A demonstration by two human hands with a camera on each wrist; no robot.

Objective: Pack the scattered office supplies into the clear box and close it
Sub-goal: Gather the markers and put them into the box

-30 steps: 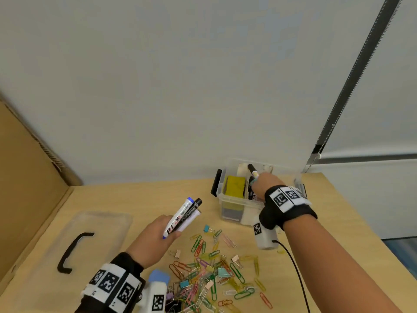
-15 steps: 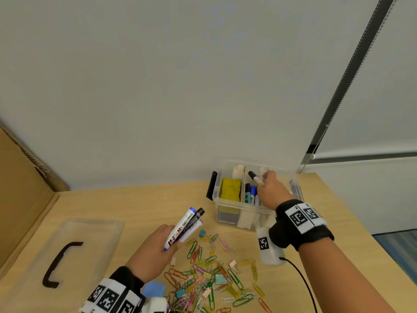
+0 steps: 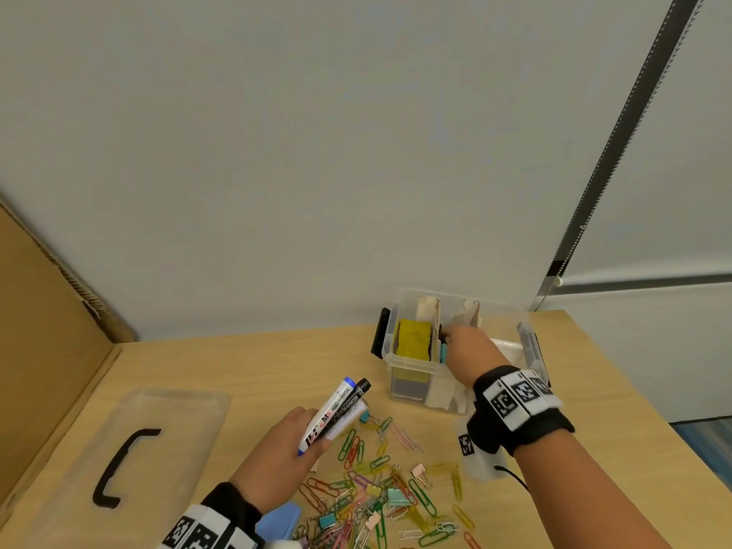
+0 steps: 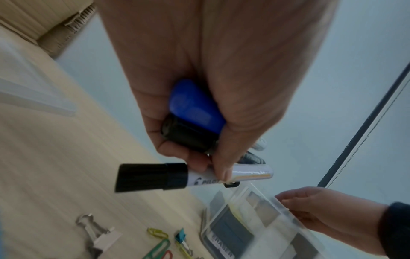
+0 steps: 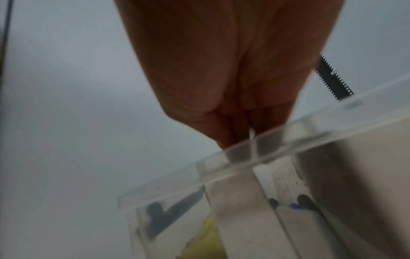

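The clear box (image 3: 412, 364) stands open at the back of the desk, with a yellow pad (image 3: 414, 336) and markers standing between its dividers. My right hand (image 3: 463, 346) reaches down into its middle compartment. In the right wrist view the fingers (image 5: 235, 129) point down together and their tips are hidden behind the box rim (image 5: 221, 168). My left hand (image 3: 293, 441) hovers over the desk and grips three markers (image 3: 336, 414): one blue-capped (image 4: 195, 112) and two black-capped. Paper clips and binder clips (image 3: 380, 493) lie scattered in front of the box.
The clear lid (image 3: 158, 437) with its black handle lies flat at the left. A cardboard panel (image 3: 39, 330) borders the desk on the left and a wall stands right behind the box. The desk's right edge (image 3: 633, 390) is near the box.
My right hand has gone deeper into the box, and the black-tipped marker it held up no longer sticks out above it. The left hand has kept its markers in about the same place.
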